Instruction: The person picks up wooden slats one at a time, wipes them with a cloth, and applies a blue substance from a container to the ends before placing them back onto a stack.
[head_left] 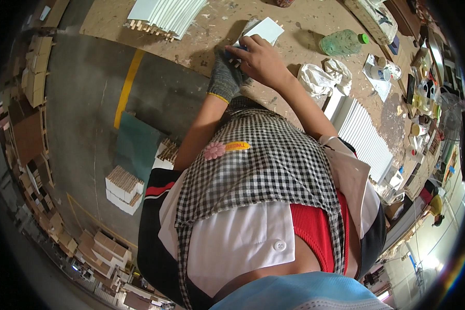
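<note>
Over the worktable [191, 51], my left hand [225, 77] wears a grey knitted glove with a yellow cuff. Its fingers are curled at the near end of a small white panel [267, 32], which has wooden pegs along its edge. Bent over the same panel is my bare right hand [261, 59], its fingers closed around a small dark blue thing [230, 52] that is mostly hidden. What kind of thing it is cannot be made out. The gloved fingertips are partly covered by the right hand.
A stack of white pegged panels [168, 15] lies at the far left of the table. To the right are a green-capped bottle [342, 42], a white cloth [323, 77], a row of white strips [364, 137] and a cup [380, 72]. White blocks [124, 190] sit lower left.
</note>
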{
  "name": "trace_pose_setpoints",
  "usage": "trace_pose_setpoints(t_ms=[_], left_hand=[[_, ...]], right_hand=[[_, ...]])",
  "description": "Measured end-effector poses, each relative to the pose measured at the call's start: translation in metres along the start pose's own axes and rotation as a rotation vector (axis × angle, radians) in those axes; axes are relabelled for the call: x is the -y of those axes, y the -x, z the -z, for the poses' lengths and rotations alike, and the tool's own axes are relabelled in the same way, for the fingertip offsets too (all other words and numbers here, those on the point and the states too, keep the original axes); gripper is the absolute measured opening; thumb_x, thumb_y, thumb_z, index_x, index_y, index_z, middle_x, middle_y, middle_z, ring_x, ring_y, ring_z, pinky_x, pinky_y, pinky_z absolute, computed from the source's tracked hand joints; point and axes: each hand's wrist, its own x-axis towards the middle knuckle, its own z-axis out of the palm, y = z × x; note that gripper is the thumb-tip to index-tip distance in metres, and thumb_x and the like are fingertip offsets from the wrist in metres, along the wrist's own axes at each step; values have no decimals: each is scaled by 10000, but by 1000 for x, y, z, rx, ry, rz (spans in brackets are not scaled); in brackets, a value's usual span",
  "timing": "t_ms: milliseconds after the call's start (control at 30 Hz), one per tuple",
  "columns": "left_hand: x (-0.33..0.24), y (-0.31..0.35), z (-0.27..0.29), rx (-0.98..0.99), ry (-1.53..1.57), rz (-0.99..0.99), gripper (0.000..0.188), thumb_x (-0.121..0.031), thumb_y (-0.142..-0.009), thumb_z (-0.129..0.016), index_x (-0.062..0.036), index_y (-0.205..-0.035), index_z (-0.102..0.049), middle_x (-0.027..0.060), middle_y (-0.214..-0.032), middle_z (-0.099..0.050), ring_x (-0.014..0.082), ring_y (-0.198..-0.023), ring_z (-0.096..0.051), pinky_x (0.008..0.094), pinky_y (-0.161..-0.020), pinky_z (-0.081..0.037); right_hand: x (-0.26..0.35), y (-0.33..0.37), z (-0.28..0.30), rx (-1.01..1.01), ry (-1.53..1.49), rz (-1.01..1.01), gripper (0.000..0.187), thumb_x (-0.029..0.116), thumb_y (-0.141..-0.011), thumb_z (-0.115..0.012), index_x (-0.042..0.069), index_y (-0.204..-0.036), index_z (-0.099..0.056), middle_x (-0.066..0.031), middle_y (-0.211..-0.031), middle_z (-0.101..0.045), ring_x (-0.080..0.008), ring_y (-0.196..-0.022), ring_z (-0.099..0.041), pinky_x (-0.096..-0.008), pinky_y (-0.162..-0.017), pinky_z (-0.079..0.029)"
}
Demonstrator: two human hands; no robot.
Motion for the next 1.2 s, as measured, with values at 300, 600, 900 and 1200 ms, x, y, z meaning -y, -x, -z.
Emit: trace_pose_setpoints(t_ms=[300, 600, 900, 1200], left_hand=[[-4, 26, -30, 50, 44, 2, 863, -723, -949, -407, -9, -1432, -447, 238, -1365, -550, 410, -1177, -593, 560, -932, -557], [-36, 44, -14, 223, -942, -449, 410, -30, -915, -624, -8, -1323, -590, 135, -1318, -602, 263, -1217, -592, 350, -949, -534], [-34, 48, 9, 97, -992, -507, 527, -58, -898, -666, 17, -1393, -500, 181, -1416, -524, 261, -1315, -494, 360, -1080, -418], [-24, 44, 8, -66, -1055, -636, 532, -123, -865, -776, 36, -1325, -563, 135, -1178, -657, 204, -1063, -617, 333, -924, -507]], right_hand=[[-2, 98, 28, 30, -98, -175, 583, 12, -719, -658, 162, -1282, -664, -92, -1077, -582, -269, -957, -557, -381, -865, -514], [-19, 140, 10, -479, -1102, -1029, 555, 50, -878, -627, 75, -1427, -548, -51, -1089, -600, -120, -905, -577, -263, -749, -493], [-88, 137, 1, -562, -1214, -1115, 508, 72, -897, -645, 45, -1397, -565, -68, -1110, -627, -137, -887, -611, -275, -804, -508], [-120, 64, 17, -204, -333, -412, 452, 19, -940, -623, 154, -1371, -603, -122, -1287, -613, -329, -1098, -642, -395, -892, -554]])
